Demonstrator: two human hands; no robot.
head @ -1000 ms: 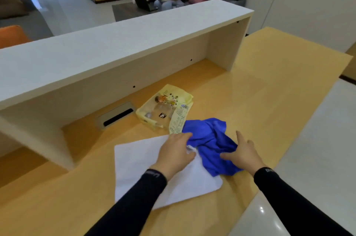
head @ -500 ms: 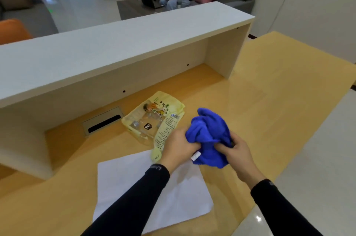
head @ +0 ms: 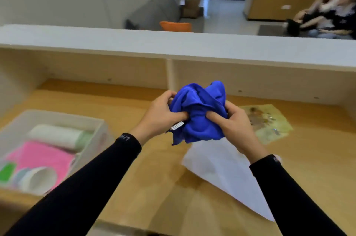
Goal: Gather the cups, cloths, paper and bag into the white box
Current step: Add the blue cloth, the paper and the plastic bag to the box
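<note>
I see both hands raised above the light wooden desk (head: 134,187) at frame centre, arms in black sleeves reaching in from six o'clock. The left hand (head: 160,115) and right hand (head: 234,125) are clenched from either side around one crumpled royal-blue cloth (head: 198,112), thumbs pressed into its front, so the cloth is bunched in the air between them, clear of the desk. A small white tag (head: 177,125) hangs from the cloth beside the left thumb; its print is too blurred for me to read. At eight o'clock sits the translucent white plastic box (head: 100,129), holding a rolled white-and-green cloth (head: 61,136), a flat pink cloth (head: 40,158) and white paper cups (head: 38,178) lying on their sides; something green shows at its near-left corner, which I cannot identify. A white sheet of paper (head: 227,174) lies on the desk at five o'clock, partly under the right forearm. The yellow printed plastic bag (head: 269,122) lies at three o'clock. The left cuff (head: 125,137) carries small white lettering I cannot make out.
</note>
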